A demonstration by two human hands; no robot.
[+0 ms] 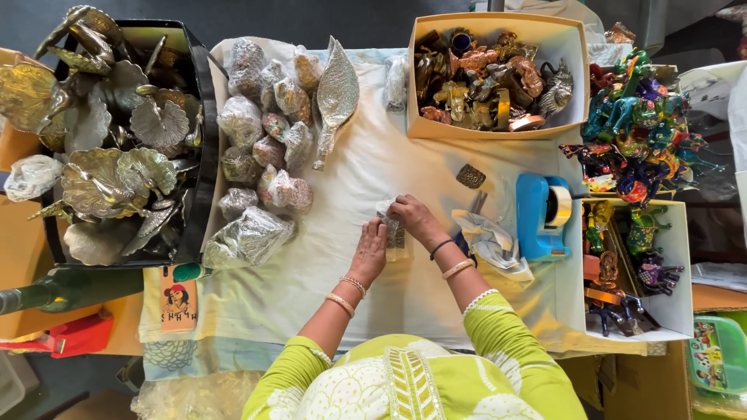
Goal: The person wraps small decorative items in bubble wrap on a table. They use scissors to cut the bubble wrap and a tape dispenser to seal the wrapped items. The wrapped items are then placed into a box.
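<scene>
My left hand (369, 250) and my right hand (415, 218) meet over a small metal piece in clear plastic wrap (394, 235) on the white cloth (366, 167). Both hands press and hold the wrapped piece between them. The piece is mostly hidden by my fingers. Bangles sit on both wrists.
Several plastic-wrapped metal ornaments (261, 148) lie to the left beside a black bin of metal leaves (117, 140). A cardboard box of brass figurines (490, 74) stands at the back. A blue tape dispenser (542, 214), crumpled plastic (490, 237) and painted animal figures (634, 124) are to the right.
</scene>
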